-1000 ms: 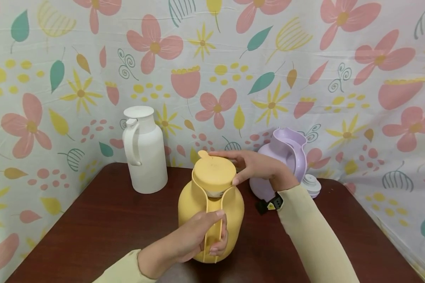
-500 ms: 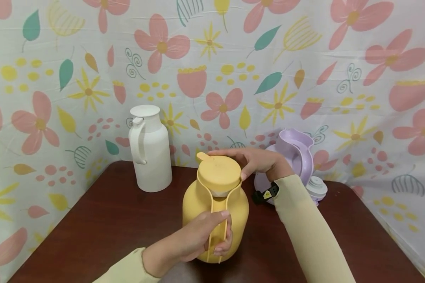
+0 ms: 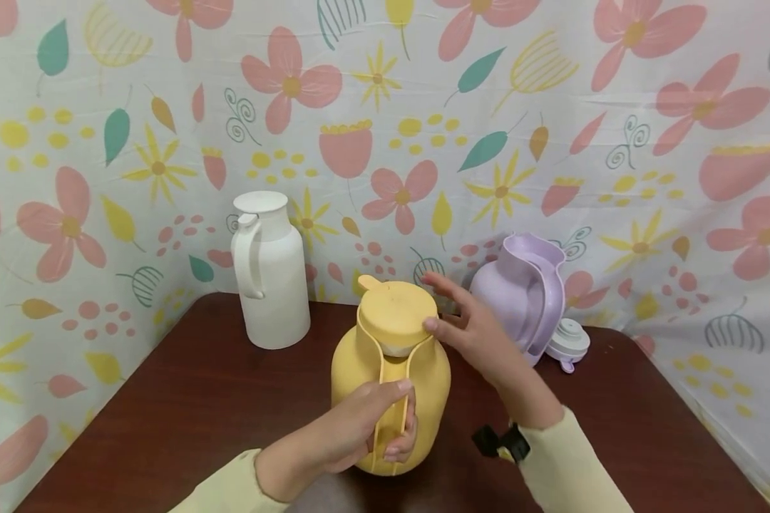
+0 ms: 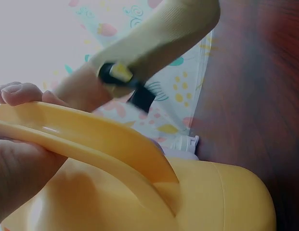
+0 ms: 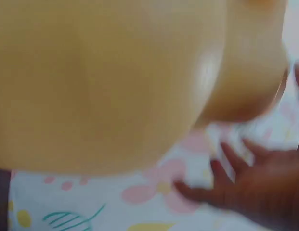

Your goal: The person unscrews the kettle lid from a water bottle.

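A yellow vacuum jug [image 3: 426, 399] stands on the table in front of me. My left hand [image 3: 366, 426] grips its handle [image 4: 139, 185], fingers wrapped round it with the thumb on top. The round yellow lid [image 3: 396, 313] sits in the jug's neck, its tab pointing to the back left, and a white band shows under it. My right hand [image 3: 478, 335] is at the lid's right side with its fingers spread; the thumb is at the lid's edge, and contact is hard to tell. In the right wrist view the fingers [image 5: 200, 193] are blurred, apart from the jug.
A white jug [image 3: 272, 278] stands at the back left of the dark wooden table [image 3: 231, 406]. At the back right are a lilac jug [image 3: 520, 292] and a white-and-lilac stopper [image 3: 569, 340] beside it. A flowered cloth [image 3: 385, 92] hangs behind the table.
My right hand, earlier laid over the lid's far and right edge, has drawn back to the right with its fingers spreading. My left hand keeps its grip on the handle.
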The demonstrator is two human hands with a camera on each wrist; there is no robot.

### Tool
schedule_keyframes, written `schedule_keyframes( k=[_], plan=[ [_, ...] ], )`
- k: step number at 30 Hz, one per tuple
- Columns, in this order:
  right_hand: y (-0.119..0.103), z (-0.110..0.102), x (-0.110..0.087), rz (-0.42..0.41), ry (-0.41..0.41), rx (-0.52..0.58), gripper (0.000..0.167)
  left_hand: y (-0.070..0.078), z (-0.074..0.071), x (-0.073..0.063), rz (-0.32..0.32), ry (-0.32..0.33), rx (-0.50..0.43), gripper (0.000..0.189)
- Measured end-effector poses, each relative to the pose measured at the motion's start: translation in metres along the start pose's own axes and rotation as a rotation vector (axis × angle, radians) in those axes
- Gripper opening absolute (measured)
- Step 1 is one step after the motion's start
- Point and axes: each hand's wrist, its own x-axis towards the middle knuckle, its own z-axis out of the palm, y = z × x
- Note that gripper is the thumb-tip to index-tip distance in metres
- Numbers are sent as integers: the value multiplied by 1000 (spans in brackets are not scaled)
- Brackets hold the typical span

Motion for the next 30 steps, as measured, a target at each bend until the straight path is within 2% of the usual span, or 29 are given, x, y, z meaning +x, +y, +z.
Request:
schedule_keyframes(
  k=[3, 7, 12, 17, 20, 24, 30],
  plan=[
    [-13, 13, -17, 6, 114, -124, 70, -1, 0, 0, 36, -5, -10, 40],
    [-22, 22, -22, 49, 150, -221, 77, -2, 1, 0, 58, 0, -16, 39],
    [-20, 23, -11, 98, 142, -202, 83, -1, 4, 0, 43, 12, -14, 39],
    [-12, 18, -1, 73, 121, -163, 81, 0, 5, 2, 29, 13, -15, 39],
    [-3, 11, 5, 15, 47, -103, 81, 0, 4, 2, 44, 4, -14, 38],
    [9, -1, 17, -55, -117, 42, 89, 0, 3, 1, 54, -1, -12, 38],
    [20, -17, 34, -72, -329, 193, 99, -1, 4, 1, 55, 9, -11, 38]
  ],
)
